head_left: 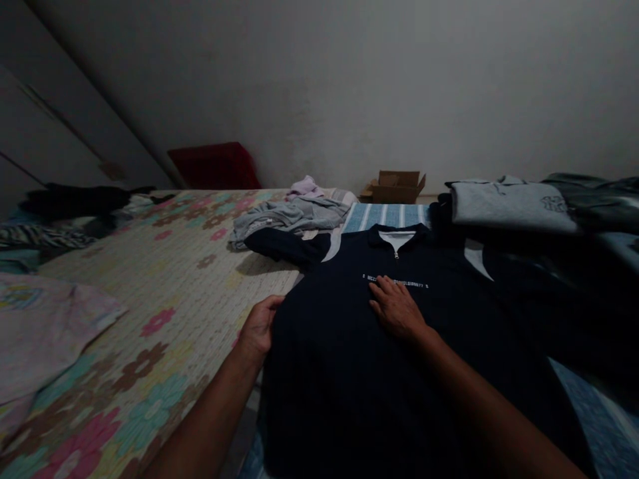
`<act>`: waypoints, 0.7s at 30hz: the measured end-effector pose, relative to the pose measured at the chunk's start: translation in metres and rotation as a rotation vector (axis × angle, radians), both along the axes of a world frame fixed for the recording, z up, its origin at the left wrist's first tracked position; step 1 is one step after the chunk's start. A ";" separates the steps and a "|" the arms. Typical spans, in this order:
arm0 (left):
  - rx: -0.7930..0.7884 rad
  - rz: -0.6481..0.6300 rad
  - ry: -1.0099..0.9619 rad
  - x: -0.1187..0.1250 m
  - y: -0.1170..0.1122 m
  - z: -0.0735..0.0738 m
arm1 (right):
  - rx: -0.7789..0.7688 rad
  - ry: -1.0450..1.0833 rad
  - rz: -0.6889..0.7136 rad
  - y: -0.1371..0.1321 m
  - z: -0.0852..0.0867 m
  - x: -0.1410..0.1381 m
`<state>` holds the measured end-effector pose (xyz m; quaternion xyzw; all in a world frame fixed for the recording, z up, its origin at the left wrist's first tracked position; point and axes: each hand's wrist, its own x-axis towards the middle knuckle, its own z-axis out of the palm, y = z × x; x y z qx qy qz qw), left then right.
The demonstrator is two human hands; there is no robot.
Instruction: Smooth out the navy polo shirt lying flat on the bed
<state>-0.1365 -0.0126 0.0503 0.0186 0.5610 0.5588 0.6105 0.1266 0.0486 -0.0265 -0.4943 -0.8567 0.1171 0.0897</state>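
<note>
Smoothing stage: dark navy zip-collar shirt [399, 346] lies face-up on the flower-print bed cover [164, 299]. Left hand [258, 327] pinches its side edge; right hand [397, 309] rests flat on the chest, fingers together. Folding that side inward looks next, needing steady hold.

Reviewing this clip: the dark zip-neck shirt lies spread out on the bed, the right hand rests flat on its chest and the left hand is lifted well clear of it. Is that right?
Not quite. In the head view the left hand is not lifted clear; it grips the left edge of the dark shirt. The rest stands: the shirt lies spread on the bed and the right hand rests flat on its chest.
</note>
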 end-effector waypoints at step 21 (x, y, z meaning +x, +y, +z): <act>0.102 -0.363 0.350 0.029 -0.037 0.003 | -0.018 0.013 0.008 -0.001 0.001 0.000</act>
